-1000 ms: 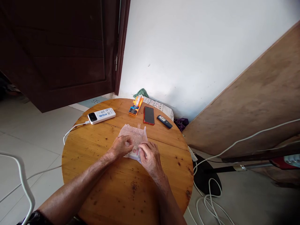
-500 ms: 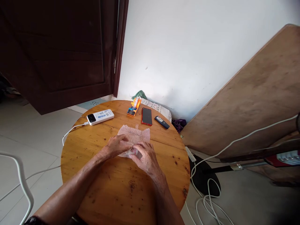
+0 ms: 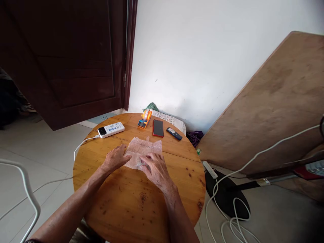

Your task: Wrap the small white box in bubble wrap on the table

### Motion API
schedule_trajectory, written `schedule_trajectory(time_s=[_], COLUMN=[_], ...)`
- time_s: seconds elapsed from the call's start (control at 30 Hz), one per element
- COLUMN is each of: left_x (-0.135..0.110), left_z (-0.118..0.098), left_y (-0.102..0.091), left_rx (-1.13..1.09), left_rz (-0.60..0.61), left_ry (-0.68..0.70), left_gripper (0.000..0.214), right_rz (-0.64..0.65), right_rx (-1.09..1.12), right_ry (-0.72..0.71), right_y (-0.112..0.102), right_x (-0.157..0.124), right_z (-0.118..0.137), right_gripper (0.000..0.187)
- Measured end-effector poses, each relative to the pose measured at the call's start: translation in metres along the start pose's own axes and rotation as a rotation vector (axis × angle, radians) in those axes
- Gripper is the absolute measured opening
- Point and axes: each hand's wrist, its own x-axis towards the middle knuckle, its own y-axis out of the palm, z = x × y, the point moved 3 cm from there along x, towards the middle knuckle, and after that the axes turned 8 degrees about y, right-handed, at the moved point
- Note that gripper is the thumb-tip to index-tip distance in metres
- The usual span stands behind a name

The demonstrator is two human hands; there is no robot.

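Observation:
A sheet of pinkish bubble wrap lies on the round wooden table, with a short strip of clear tape at its far edge. My right hand bends over the near right part of the wrap, fingers curled and pressing on it. Beneath that palm is a small item, mostly hidden, so its kind cannot be made out. At the wrap's left edge my left hand is open, thumb apart from the fingers, holding nothing.
Along the table's far side are a white power bank with a cable, an orange tape dispenser, a red-edged phone and a dark remote-like device. A brown door stands left; a board leans right. Cables coil on the floor.
My left hand has moved left, away from the middle of the bubble wrap, and its fingers have spread. My right hand stays on the wrap, covering the printed item glimpsed before. The view has shifted slightly.

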Motion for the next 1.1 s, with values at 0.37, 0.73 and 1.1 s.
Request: schedule_trajectory(time_s=[0.37, 0.73, 1.1], left_x=[-0.003, -0.006, -0.01], left_z=[0.016, -0.012, -0.045], left_y=[0.022, 0.026, 0.017], left_rx=[-0.503, -0.877, -0.849], left_rz=[0.028, -0.057, 0.166], left_ry=[-0.156, -0.156, 0.03], left_gripper=[0.04, 0.022, 0.029], right_rz=[-0.019, -0.053, -0.035], right_rx=[-0.052, -0.048, 0.057], right_ry=[-0.016, -0.043, -0.003], right_y=[0.002, 0.001, 0.009], right_x=[0.0, 0.001, 0.003], right_z=[0.004, 0.01, 0.001], right_gripper=[0.033, 0.024, 0.024])
